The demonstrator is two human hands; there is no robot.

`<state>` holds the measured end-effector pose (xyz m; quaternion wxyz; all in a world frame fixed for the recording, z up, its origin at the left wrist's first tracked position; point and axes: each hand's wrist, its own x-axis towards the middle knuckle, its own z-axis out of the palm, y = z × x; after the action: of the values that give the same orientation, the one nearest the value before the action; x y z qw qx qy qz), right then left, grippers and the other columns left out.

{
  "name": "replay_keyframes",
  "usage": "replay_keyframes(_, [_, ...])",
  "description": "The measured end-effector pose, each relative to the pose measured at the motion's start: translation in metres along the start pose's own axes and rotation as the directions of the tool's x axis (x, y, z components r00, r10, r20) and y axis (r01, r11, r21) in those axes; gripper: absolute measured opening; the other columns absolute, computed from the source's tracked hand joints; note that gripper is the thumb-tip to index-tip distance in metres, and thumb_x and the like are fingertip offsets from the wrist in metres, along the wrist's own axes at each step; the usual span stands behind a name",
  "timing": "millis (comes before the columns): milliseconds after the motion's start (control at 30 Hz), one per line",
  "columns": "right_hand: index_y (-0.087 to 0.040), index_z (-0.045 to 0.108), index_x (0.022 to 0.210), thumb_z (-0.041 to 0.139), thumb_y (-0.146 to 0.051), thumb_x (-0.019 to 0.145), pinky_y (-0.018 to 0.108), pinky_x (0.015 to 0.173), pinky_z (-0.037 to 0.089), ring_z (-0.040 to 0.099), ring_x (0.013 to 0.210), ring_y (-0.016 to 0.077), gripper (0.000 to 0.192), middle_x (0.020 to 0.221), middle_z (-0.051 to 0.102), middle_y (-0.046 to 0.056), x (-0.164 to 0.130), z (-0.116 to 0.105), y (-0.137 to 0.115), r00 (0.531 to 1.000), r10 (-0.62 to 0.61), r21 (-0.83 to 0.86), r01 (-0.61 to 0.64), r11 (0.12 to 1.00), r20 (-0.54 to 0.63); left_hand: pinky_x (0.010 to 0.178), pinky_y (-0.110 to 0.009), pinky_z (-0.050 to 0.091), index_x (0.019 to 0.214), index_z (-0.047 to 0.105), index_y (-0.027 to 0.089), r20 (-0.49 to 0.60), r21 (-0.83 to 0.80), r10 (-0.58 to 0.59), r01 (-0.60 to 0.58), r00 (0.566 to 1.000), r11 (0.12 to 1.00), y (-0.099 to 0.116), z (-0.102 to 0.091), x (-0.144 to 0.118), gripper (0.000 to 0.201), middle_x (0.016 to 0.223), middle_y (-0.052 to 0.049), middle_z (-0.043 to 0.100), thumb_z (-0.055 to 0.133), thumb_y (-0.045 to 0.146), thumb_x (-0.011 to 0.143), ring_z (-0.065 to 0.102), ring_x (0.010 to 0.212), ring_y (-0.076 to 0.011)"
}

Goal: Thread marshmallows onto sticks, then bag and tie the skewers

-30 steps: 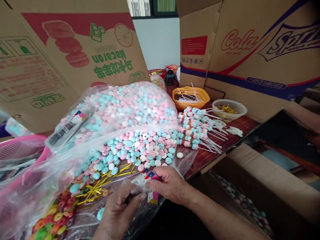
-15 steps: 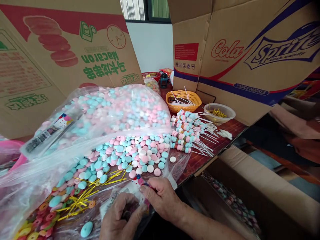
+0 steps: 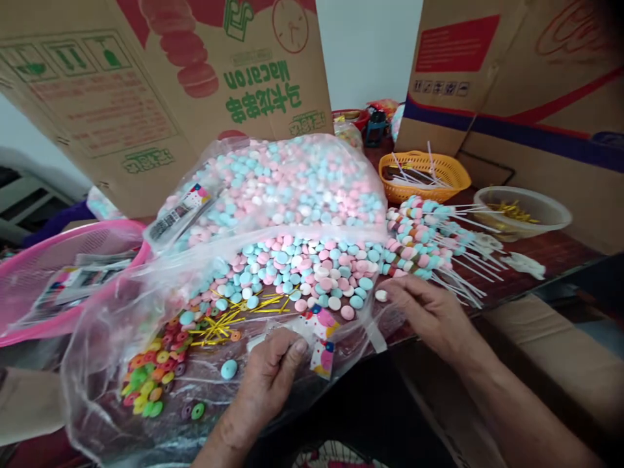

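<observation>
My left hand (image 3: 275,370) is closed with the thumb on top, gripping a small clear plastic bag with a colourful printed pattern (image 3: 322,356). My right hand (image 3: 433,315) reaches out with its fingers extended. Its fingertips are at the near end of a pile of candy skewers (image 3: 422,237), whose white sticks point right. Close to those fingertips lies a single white candy (image 3: 381,296). Pink, blue and white round candies (image 3: 312,266) spill from a big clear bag (image 3: 287,185) behind my hands. Gold twist ties (image 3: 217,328) and colourful ring gummies (image 3: 156,374) lie to the left.
A pink basket (image 3: 141,227) with printed packaging stands at the left. An orange basket (image 3: 458,185) of sticks and a translucent bowl (image 3: 560,218) of gold ties stand at the back right. Two large cardboard boxes (image 3: 190,130) (image 3: 487,84) rise behind.
My right hand has let go of the printed bag and moved right to the candy skewers. My left hand keeps the bag. The view has turned left, bringing the pink basket further in.
</observation>
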<state>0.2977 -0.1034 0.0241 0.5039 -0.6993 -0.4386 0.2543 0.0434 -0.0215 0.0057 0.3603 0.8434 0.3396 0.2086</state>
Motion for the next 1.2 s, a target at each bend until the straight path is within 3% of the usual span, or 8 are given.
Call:
replay_keyframes(100, [-0.019,0.062,0.095,0.058,-0.039,0.079,0.025,0.065,0.043,0.054,0.075,0.0142,0.026,0.089,0.061,0.002,-0.011,0.033,-0.014,0.910,0.005,0.201,-0.097,0.975,0.414,0.061,-0.024,0.037,0.074,0.058,0.017,0.069,-0.011,0.072,-0.071,0.995,0.997,0.005,-0.003,-0.001,0.027,0.066,-0.001,0.054,0.041,0.029,0.090,0.048,0.063,-0.0125])
replay_keyframes(167, [-0.018,0.061,0.082,0.057,-0.034,0.079,0.023,0.060,0.041,0.051,0.069,0.0125,0.017,0.078,0.058,0.000,-0.017,0.056,-0.023,0.857,-0.043,0.208,-0.075,0.975,0.514,0.063,-0.024,0.038,0.080,0.060,0.017,0.103,-0.078,0.061,-0.053,0.993,0.996,0.008,-0.005,-0.002,0.023,0.069,-0.001,0.056,0.043,0.028,0.090,0.049,0.065,-0.0125])
replay_keyframes(400, [-0.020,0.032,0.055,0.048,-0.033,0.082,0.024,0.051,0.025,0.033,0.055,0.0095,0.034,0.057,0.037,-0.004,-0.030,0.075,-0.025,0.936,-0.195,0.015,0.200,0.980,0.293,0.057,-0.022,0.038,0.075,0.055,0.016,0.051,-0.346,-0.156,0.164,0.986,0.924,0.006,-0.001,-0.005,0.018,0.065,0.002,0.054,0.058,0.033,0.081,0.047,0.061,-0.0112])
replay_keyframes(633, [-0.020,0.034,0.052,0.036,-0.059,0.085,0.024,0.049,0.026,0.029,0.051,0.0098,0.051,0.051,0.031,-0.004,-0.029,0.073,-0.016,0.946,0.140,0.219,-0.209,0.953,0.292,0.055,-0.021,0.033,0.067,0.049,0.017,0.063,-0.015,0.147,-0.146,0.987,0.989,0.005,-0.002,-0.003,0.029,0.061,0.002,0.048,0.038,0.026,0.092,0.043,0.057,-0.0096])
replay_keyframes(800, [-0.018,0.057,0.077,0.057,-0.051,0.077,0.024,0.061,0.039,0.047,0.064,0.0121,0.033,0.068,0.053,-0.002,-0.022,0.070,-0.019,0.900,0.040,0.360,-0.214,0.908,0.433,0.056,-0.021,0.036,0.068,0.049,0.017,0.070,0.065,0.199,-0.204,0.977,0.977,0.001,0.000,-0.003,0.031,0.062,0.002,0.050,0.033,0.025,0.094,0.047,0.058,-0.0098])
replay_keyframes(967, [-0.018,0.048,0.060,0.052,-0.041,0.082,0.022,0.053,0.035,0.040,0.055,0.0097,0.032,0.056,0.044,-0.004,-0.019,0.078,-0.015,0.991,-0.052,0.221,0.023,0.975,0.124,0.053,-0.021,0.039,0.067,0.050,0.018,0.016,0.170,0.259,-0.258,0.966,0.951,-0.004,0.003,-0.001,0.033,0.058,0.001,0.053,0.033,0.026,0.094,0.050,0.054,-0.0105])
replay_keyframes(1100, [-0.019,0.046,0.059,0.045,-0.042,0.085,0.024,0.053,0.035,0.042,0.055,0.0116,0.035,0.055,0.044,-0.003,0.003,0.031,0.007,0.956,-0.123,-0.133,0.090,0.987,-0.265,0.057,-0.020,0.045,0.081,0.060,0.019,-0.160,0.142,0.263,-0.241,0.951,0.960,-0.016,-0.001,-0.001,0.025,0.067,0.000,0.063,0.038,0.027,0.092,0.058,0.060,-0.0117])
replay_keyframes(1200, [-0.017,0.055,0.065,0.045,-0.039,0.085,0.030,0.058,0.036,0.049,0.066,0.0187,0.032,0.065,0.054,0.005,0.021,-0.027,0.034,0.907,-0.276,-0.685,-0.018,0.728,-0.318,0.065,-0.022,0.050,0.098,0.063,0.021,-0.200,0.052,0.211,-0.205,0.957,0.977,-0.020,-0.006,-0.005,0.024,0.084,-0.002,0.069,0.041,0.030,0.092,0.064,0.073,-0.0140])
